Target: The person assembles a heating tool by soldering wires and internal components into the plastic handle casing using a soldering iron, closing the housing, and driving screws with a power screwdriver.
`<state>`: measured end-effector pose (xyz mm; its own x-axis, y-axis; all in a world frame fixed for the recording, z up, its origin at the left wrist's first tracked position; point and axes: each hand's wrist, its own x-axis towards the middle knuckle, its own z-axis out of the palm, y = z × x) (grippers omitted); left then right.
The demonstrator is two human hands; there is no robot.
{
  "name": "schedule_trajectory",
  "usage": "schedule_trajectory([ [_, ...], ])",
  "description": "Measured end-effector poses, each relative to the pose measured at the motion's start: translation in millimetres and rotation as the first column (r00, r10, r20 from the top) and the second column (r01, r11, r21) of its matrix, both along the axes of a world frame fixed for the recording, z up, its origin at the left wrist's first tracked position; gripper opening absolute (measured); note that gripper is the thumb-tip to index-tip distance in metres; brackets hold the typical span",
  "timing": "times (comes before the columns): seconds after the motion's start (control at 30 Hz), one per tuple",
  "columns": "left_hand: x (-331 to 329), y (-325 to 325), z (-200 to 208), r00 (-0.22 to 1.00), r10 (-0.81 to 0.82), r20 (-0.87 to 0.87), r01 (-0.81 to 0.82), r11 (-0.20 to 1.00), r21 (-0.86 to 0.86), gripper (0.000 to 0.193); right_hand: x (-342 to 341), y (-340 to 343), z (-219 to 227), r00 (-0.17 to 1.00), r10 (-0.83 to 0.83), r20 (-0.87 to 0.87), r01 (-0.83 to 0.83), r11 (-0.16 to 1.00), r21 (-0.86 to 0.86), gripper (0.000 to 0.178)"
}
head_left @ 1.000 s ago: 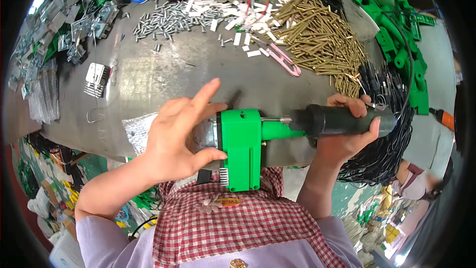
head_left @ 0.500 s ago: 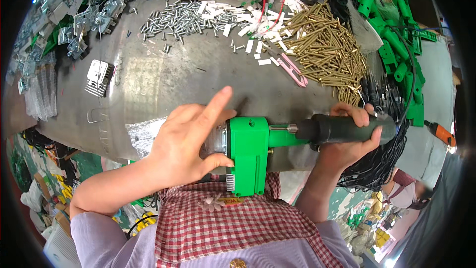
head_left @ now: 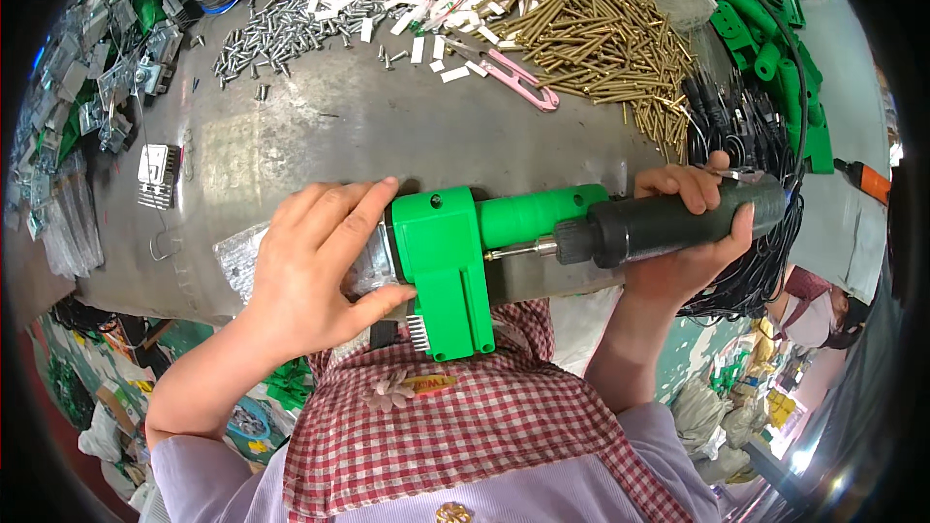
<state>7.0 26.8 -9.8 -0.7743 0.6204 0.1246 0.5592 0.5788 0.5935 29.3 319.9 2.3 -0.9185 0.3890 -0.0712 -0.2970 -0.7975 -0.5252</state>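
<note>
My left hand [head_left: 315,257] is closed around the left end of a green plastic housing [head_left: 436,242], with its thumb on the near side and its fingers on the far side. A green handle [head_left: 528,216] runs from the housing to the right, and metal comb-like teeth [head_left: 418,332] show at its lower left. My right hand [head_left: 673,276] grips a black electric screwdriver [head_left: 644,230], held roughly level. Its bit [head_left: 518,250] points left, with the tip at a small brass screw against the housing's right side, below the handle.
Silver screws [head_left: 281,39], long brass screws [head_left: 601,29] and pink snips [head_left: 518,80] lie along the back. White pieces sit among them. Metal parts [head_left: 97,63] fill the left; green housings [head_left: 751,29] and black cords [head_left: 741,126] pile up at right. A comb-like metal block [head_left: 155,174] lies alone.
The screwdriver bit has gone from above the handle to below it, at the housing's side. My left index finger, raised before, has come down. The whole view has shifted.
</note>
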Motion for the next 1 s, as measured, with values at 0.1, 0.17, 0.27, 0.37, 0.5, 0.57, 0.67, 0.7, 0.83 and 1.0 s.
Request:
schedule_trajectory([
  [0.1,0,-1,-1,1.000,-0.009,0.029,0.009,1.000,0.026,0.075,8,-6,0,0.998,-0.039,-0.056,0.036,0.997,-0.063,0.039],
  [0.17,-4,1,0,0.999,0.001,0.048,-0.003,0.999,0.038,0.074,5,-5,-9,0.995,-0.055,-0.083,0.047,0.995,-0.089,0.038],
  [0.27,-4,0,0,0.995,0.007,0.096,-0.013,0.998,0.066,0.073,3,-10,-14,0.992,-0.102,-0.079,0.096,0.992,-0.083,0.037],
  [0.37,-3,-3,1,0.991,0.012,0.131,-0.023,0.996,0.086,0.073,4,-13,-19,0.982,-0.101,-0.159,0.090,0.993,-0.070,0.037],
  [0.5,-9,2,7,0.981,0.008,0.196,-0.023,0.997,0.074,0.072,7,-3,-21,0.975,-0.067,-0.210,0.057,0.997,-0.056,0.039],
  [0.57,-13,-3,8,0.979,-0.031,0.202,0.018,0.998,0.065,0.072,7,-1,-21,0.981,-0.050,-0.186,0.040,0.997,-0.059,0.041],
  [0.67,-18,-3,19,0.957,-0.105,0.270,0.102,0.994,0.024,0.071,7,2,-25,0.984,-0.008,-0.177,0.000,0.999,-0.044,0.045],
  [0.7,-19,-1,20,0.947,-0.086,0.310,0.110,0.992,-0.063,0.069,8,3,-26,0.982,0.025,-0.187,-0.033,0.999,-0.036,0.047],
  [0.83,-26,9,23,0.855,-0.003,0.519,0.059,0.994,-0.091,0.056,10,-6,-27,0.980,-0.100,-0.173,0.077,0.988,-0.135,0.044],
  [1.0,-21,15,24,0.825,0.045,0.564,-0.034,0.999,-0.031,0.055,10,-4,-30,0.949,-0.125,-0.289,0.062,0.974,-0.218,0.043],
])
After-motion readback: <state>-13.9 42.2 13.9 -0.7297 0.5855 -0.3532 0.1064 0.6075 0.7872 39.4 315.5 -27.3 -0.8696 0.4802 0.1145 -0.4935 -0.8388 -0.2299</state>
